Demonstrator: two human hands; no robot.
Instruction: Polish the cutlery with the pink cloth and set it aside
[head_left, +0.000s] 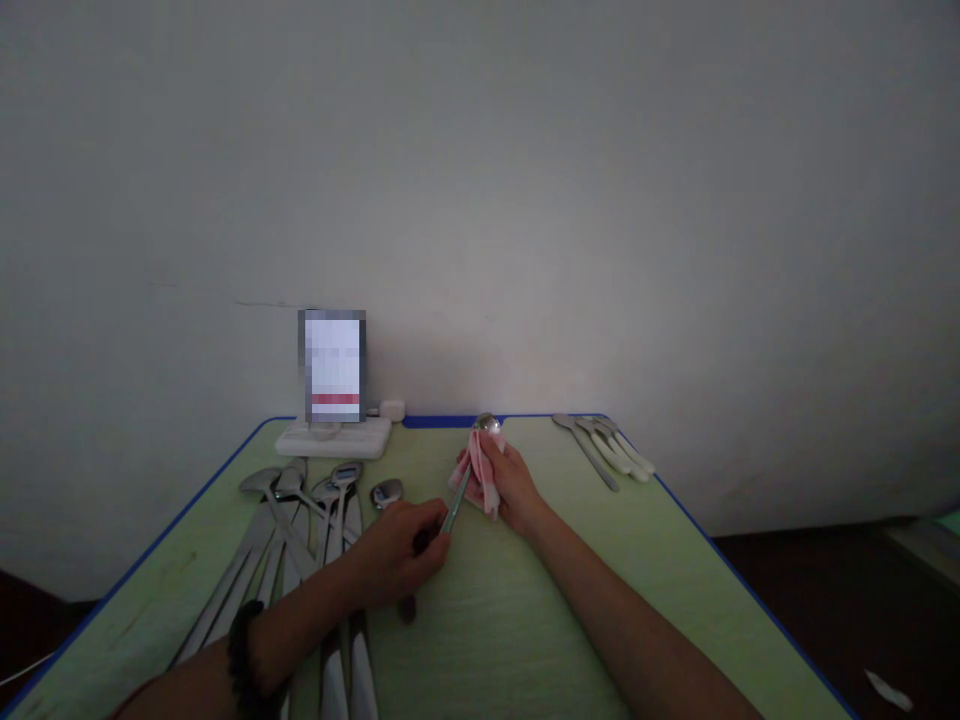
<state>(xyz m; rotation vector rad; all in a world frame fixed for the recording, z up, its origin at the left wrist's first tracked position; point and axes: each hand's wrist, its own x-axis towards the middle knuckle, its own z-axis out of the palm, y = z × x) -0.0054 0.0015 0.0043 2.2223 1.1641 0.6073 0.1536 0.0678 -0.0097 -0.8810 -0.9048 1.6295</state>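
My left hand (409,548) is closed around the handle end of a metal spoon (454,510), which slants away from me over the table. Pinched in my right hand (516,487) is a pink-and-white cloth (484,482), wrapped about the spoon's neck. The shiny bowl of that spoon sticks out beyond the cloth, near the far table edge. Beneath and beside my left forearm lies a loose pile of long metal spoons (271,545), partly hidden by the arm. Another spoon (387,491) lies just behind my left hand, its handle mostly covered.
Several spoons (589,450), some with pale handles, lie together at the far right of the green table (517,640). A blurred-out lit screen (335,365) stands on a white base (334,438) at the back left, beside a small white block (391,410). A wall rises behind.
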